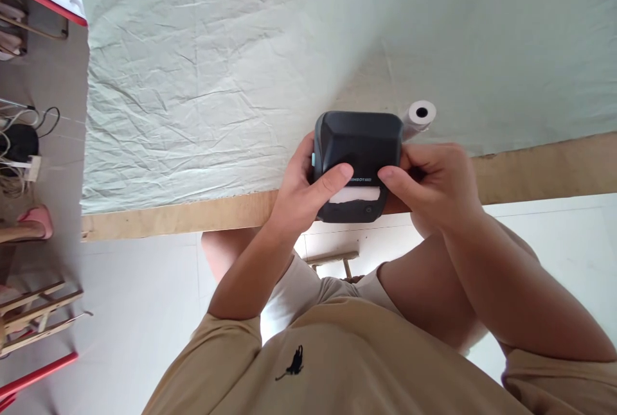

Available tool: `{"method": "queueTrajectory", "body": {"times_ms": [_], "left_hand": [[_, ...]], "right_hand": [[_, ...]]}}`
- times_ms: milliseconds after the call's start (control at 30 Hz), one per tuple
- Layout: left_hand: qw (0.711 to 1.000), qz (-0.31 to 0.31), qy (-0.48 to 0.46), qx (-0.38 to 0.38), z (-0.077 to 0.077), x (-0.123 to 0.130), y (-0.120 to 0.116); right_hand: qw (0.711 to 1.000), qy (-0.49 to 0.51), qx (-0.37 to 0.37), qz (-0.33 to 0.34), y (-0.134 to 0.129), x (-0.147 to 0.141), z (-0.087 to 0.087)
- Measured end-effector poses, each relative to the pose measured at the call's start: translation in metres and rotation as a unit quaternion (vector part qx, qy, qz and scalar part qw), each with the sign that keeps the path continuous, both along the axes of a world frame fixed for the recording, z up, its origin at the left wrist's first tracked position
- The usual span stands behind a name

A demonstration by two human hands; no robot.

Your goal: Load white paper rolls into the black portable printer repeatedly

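A dark label printer (362,145) is held between my two hands over the front edge of the table. White paper (355,194) shows in its slot on the near side. My left hand (308,180) grips the printer's left side, thumb lying on the lid by the printed lettering. On the other side, my right hand (436,177) is closed on the right edge, its thumb tip on the lid and its other fingers curled, partly hidden. Just behind the right hand stands a white paper roll (419,117) with a dark core, partly covered by the printer.
A wrinkled pale green cloth (207,81) covers the table, whose bare wooden edge (178,216) runs along the front. Cables (14,145), a wooden stool (38,315) and a red bar (38,376) are at the left. Part of another person's foot in a pink slipper (37,222) shows there.
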State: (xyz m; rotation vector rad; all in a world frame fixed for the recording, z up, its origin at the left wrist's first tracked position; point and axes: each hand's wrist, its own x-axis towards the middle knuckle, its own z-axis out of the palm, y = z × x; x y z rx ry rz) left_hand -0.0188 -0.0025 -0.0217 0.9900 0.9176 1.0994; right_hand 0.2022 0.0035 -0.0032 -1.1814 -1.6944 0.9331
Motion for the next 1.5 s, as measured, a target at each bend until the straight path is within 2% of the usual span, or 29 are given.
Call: {"method": "queueTrajectory", "body": {"times_ms": [133, 233, 600, 967, 1500], "left_hand": [[1.0, 0.014, 0.0, -0.018, 0.003, 0.002, 0.001], [1.0, 0.02, 0.003, -0.014, 0.003, 0.002, 0.002], [0.999, 0.019, 0.03, 0.006, -0.002, 0.004, 0.005], [0.997, 0.067, 0.023, -0.019, 0.008, 0.016, -0.003], [0.998, 0.024, -0.011, -0.058, 0.011, 0.007, -0.002]], "right_hand": [[0.997, -0.016, -0.07, 0.003, 0.004, -0.001, -0.002], [0.996, -0.023, -0.083, 0.014, 0.005, 0.001, -0.003], [0.999, -0.032, -0.03, 0.028, 0.0, 0.005, -0.003], [0.997, -0.075, -0.013, 0.022, 0.006, 0.007, -0.008], [0.997, -0.076, -0.015, 0.009, 0.005, 0.007, -0.014]]}}
